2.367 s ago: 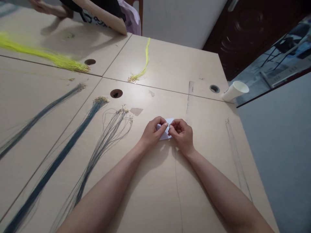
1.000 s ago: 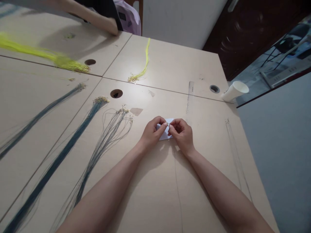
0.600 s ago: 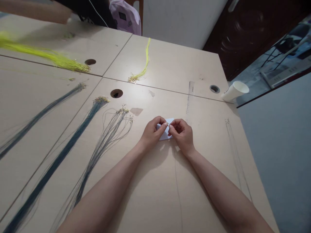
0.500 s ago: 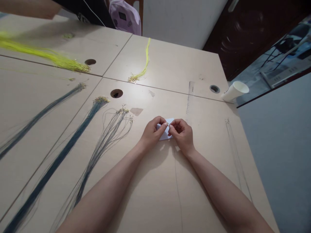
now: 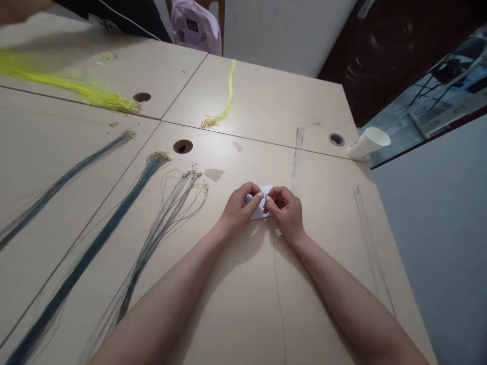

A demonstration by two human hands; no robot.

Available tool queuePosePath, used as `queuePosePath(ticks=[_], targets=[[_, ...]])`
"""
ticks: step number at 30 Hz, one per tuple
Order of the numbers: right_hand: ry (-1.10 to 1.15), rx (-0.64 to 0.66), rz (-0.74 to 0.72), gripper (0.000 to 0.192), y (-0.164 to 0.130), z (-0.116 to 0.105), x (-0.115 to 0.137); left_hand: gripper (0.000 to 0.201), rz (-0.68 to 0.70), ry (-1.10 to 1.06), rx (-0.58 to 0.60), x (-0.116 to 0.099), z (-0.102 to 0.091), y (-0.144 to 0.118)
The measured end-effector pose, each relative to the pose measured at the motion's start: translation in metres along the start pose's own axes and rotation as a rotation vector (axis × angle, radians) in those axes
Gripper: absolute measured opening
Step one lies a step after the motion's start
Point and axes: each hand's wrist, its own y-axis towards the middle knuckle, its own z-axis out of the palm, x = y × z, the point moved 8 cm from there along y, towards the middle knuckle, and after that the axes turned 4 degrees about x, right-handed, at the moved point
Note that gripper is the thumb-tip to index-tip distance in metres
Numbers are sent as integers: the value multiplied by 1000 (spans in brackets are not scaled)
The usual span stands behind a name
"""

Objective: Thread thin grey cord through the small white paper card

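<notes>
Thin cord being fitted at its end, over a pale paper slip

Left hand (image 5: 239, 209) and right hand (image 5: 284, 209) are pinched shut on the cord (image 5: 279, 294) tip mid-tabletop (image 5: 335, 213); steady, fine fingertip control is judged needed next

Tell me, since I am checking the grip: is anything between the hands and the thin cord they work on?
Nothing visible. The left hand and right hand pinch the thin cord directly at their fingertips, above a small white paper; what sits at the pinch is too small to tell.
</notes>
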Motion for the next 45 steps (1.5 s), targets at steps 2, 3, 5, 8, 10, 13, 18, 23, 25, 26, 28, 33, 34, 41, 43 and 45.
queuePosePath(ticks=[2,3,5,8,10,13,18,23,25,26,28,33,34,41,43,45], targets=[[-4,1,-1,5,0,0,0,19,1,-5,-6,0,-1,0],[0,1,0,5,0,0,1,19,2,-8,-9,-1,-1,0],[17,-2,2,5,-1,0,1,19,3,-12,-13,-1,-1,0],[36,-9,11,6,-1,-1,0,19,4,-9,-12,-1,-1,0],[40,-12,13,7,-1,-1,0,18,3,-7,-9,-1,-1,0],[41,-14,7,6,0,-1,-1,18,1,-6,-7,-1,-1,0],[33,-12,11,6,0,0,-1,19,-2,-8,-2,-1,-1,0],[36,-12,15,6,0,0,0,20,-9,-11,-2,0,-1,0],[32,-15,21,6,0,0,0,20,-11,-13,1,0,0,0],[27,-16,23,6,0,0,-1,20,-10,-12,1,0,0,-1],[18,-18,24,6,0,0,-1,19,-11,-7,-1,0,0,-1],[32,-21,26,6,0,0,-2,19,-8,-4,0,-2,-1,0],[34,-23,27,6,0,0,-2,19,-8,-5,2,-2,0,0],[31,-23,29,6,-1,0,-2,19,2,-8,0,-2,-1,0],[27,-14,24,6,0,0,-1,19,-3,-6,1,-1,0,0],[22,-7,20,5,1,0,-1,19,-12,2,3,-1,0,0]])
